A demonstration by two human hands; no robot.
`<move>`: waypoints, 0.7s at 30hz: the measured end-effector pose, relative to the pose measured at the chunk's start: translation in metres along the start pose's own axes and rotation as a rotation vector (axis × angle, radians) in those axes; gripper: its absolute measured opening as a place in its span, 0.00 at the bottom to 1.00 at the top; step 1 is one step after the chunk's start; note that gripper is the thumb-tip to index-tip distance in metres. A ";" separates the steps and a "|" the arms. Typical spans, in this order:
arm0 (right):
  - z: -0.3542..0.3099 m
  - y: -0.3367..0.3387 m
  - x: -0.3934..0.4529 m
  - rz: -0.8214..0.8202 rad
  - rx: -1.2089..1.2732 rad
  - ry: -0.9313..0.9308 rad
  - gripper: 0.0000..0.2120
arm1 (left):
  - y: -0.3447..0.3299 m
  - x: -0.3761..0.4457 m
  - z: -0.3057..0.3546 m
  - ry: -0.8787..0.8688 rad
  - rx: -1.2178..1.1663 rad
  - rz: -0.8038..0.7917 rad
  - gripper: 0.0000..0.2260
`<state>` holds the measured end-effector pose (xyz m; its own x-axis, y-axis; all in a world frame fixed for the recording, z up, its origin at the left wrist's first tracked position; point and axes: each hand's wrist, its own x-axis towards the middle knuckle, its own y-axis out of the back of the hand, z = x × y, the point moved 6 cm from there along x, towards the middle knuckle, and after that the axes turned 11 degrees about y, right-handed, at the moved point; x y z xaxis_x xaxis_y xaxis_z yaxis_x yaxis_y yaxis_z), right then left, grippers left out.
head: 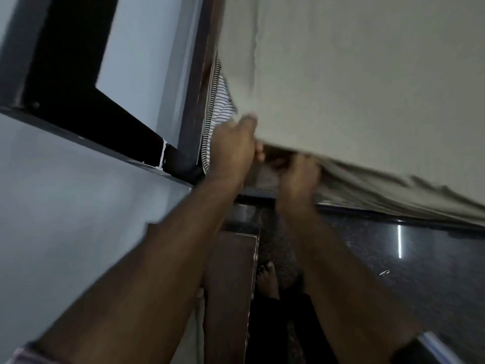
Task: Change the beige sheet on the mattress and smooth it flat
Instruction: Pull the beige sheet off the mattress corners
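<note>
A beige sheet point(367, 88) covers the top of the mattress and fills the upper right of the view. At the near left corner the striped mattress point(219, 101) shows bare beside the sheet's edge. My left hand point(232, 151) grips the sheet at that corner, fingers curled over its edge. My right hand point(298, 177) sits just right of it, curled into the hanging fabric under the corner. Along the near side the sheet hangs in loose bunched folds point(406, 195). The picture is blurred by motion.
A dark wooden bed frame point(198, 88) runs along the mattress's left side against a grey wall point(65, 193) with a black-framed panel point(65, 61). A brown wooden piece point(231, 279) stands below my hands. My bare foot point(267, 278) is on the dark glossy floor point(393, 258).
</note>
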<state>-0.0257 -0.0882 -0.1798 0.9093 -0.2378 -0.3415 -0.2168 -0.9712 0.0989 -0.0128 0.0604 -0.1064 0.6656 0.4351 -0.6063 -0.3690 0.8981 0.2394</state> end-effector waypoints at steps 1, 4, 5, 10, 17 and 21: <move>-0.026 0.013 0.021 0.003 -0.006 0.078 0.26 | -0.007 -0.002 0.028 -0.051 -0.020 -0.054 0.11; -0.077 0.068 0.072 0.047 -0.143 0.150 0.31 | -0.022 -0.004 0.069 -0.037 0.096 -0.213 0.13; -0.075 0.085 0.086 0.063 -0.163 0.128 0.26 | -0.024 0.001 0.064 -0.056 0.178 -0.202 0.13; -0.048 0.112 0.068 -0.034 -0.422 0.168 0.12 | -0.048 -0.012 0.018 -0.278 0.650 -0.070 0.21; -0.045 0.158 0.016 -0.142 -0.799 0.166 0.33 | -0.132 -0.059 0.007 -0.563 0.955 -0.116 0.32; -0.058 0.233 0.017 -0.068 -0.933 0.166 0.36 | -0.209 -0.102 0.012 -0.714 1.123 -0.199 0.29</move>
<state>-0.0405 -0.3177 -0.1083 0.9640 -0.1058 -0.2441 0.1447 -0.5614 0.8148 0.0037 -0.1710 -0.0853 0.9622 -0.0785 -0.2607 0.2711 0.3664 0.8901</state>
